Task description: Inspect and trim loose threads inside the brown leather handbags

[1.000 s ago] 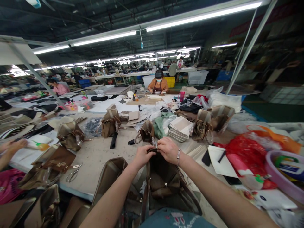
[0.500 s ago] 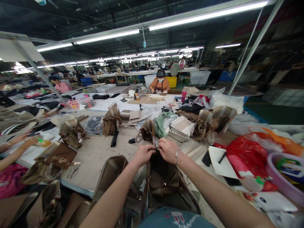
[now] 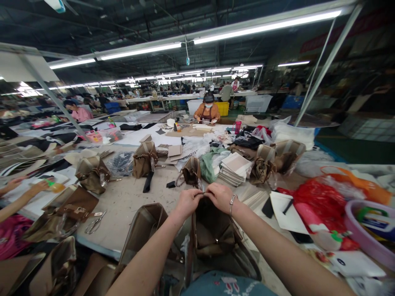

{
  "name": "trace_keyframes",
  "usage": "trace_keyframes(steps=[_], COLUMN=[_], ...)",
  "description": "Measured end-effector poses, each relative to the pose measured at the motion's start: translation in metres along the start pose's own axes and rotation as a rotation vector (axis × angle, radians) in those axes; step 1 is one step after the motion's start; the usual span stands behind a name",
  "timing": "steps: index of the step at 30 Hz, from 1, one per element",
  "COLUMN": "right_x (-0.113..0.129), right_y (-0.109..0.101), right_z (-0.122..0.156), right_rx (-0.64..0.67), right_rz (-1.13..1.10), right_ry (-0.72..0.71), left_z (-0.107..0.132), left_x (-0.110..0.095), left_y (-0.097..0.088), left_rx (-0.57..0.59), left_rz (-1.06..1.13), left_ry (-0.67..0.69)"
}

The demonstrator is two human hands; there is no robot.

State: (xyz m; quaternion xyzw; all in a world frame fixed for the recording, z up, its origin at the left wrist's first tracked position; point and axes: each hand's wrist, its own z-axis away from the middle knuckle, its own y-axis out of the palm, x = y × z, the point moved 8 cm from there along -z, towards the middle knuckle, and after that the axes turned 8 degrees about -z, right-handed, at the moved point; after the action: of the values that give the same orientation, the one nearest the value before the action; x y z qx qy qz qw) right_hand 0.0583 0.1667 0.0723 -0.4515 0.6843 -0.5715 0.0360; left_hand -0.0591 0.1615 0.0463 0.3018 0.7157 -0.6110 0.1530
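Note:
A dark brown handbag (image 3: 216, 236) stands open against my body at the worktable's near edge. My left hand (image 3: 189, 201) and my right hand (image 3: 219, 196) meet at the bag's far top rim, both pinched closed on it, fingertips almost touching. A bracelet sits on my right wrist. Another tan bag (image 3: 142, 230) lies just left of my left arm. What small part lies under my fingertips is hidden.
Several brown bags (image 3: 92, 174) dot the table (image 3: 129, 197), with scissors (image 3: 94, 224) at the left and a stack of white sheets (image 3: 236, 166) ahead. Red plastic bags (image 3: 317, 201) and a purple basin (image 3: 368, 230) crowd the right. A co-worker's hands (image 3: 33, 187) work at far left; another person (image 3: 207, 111) sits opposite.
My two hands have drawn slightly closer together on the bag's rim. The co-worker's hands at the left have shifted around an orange-tipped item.

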Motion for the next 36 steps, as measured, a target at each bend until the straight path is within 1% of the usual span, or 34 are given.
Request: trace_keyframes(steps=[2,4,6,8,11,17,22,25,28,30,32,34,36], right_x=[-0.009,-0.020,-0.026,-0.024,-0.018,-0.011,-0.006,-0.009,-0.023,-0.032,-0.034,-0.032,-0.029], right_y=[-0.002,-0.003,0.000,0.002,0.005,0.008,0.009,0.008,0.006,0.008,0.009,0.007,0.004], right_z=[0.003,0.005,0.005,0.003,-0.001,-0.005,-0.008,-0.009,-0.007,-0.003,0.001,0.003,0.003], right_rx=[-0.021,-0.023,0.004,0.034,0.072,0.189,0.212,0.199,0.203,0.248,0.278,0.250,0.208], right_rz=[-0.121,-0.218,-0.251,-0.197,-0.053,0.137,0.235,0.245,0.192,0.087,-0.046,-0.125,-0.100], right_ry=[0.018,0.075,0.105,0.080,0.015,-0.008,-0.016,-0.008,0.049,0.074,0.066,0.044,0.036], left_z=[0.000,-0.001,-0.002,-0.002,-0.003,-0.002,-0.003,-0.004,-0.005,-0.006,-0.007,-0.008,-0.009], left_x=[-0.002,-0.004,-0.006,-0.008,-0.008,-0.011,-0.011,-0.010,-0.009,-0.008,-0.007,-0.006,-0.006], left_y=[-0.001,-0.001,-0.001,-0.001,-0.001,-0.002,-0.002,0.000,0.003,0.004,0.004,0.004,0.002], left_rx=[0.008,0.026,0.042,0.045,0.039,0.038,0.015,-0.012,-0.012,0.000,0.009,0.011,0.012], left_rz=[-0.028,-0.048,-0.063,-0.071,-0.075,-0.067,-0.057,-0.064,-0.089,-0.109,-0.118,-0.121,-0.121], left_ry=[0.003,0.003,0.010,0.012,0.006,0.015,-0.003,-0.019,-0.039,-0.056,-0.067,-0.066,-0.060])
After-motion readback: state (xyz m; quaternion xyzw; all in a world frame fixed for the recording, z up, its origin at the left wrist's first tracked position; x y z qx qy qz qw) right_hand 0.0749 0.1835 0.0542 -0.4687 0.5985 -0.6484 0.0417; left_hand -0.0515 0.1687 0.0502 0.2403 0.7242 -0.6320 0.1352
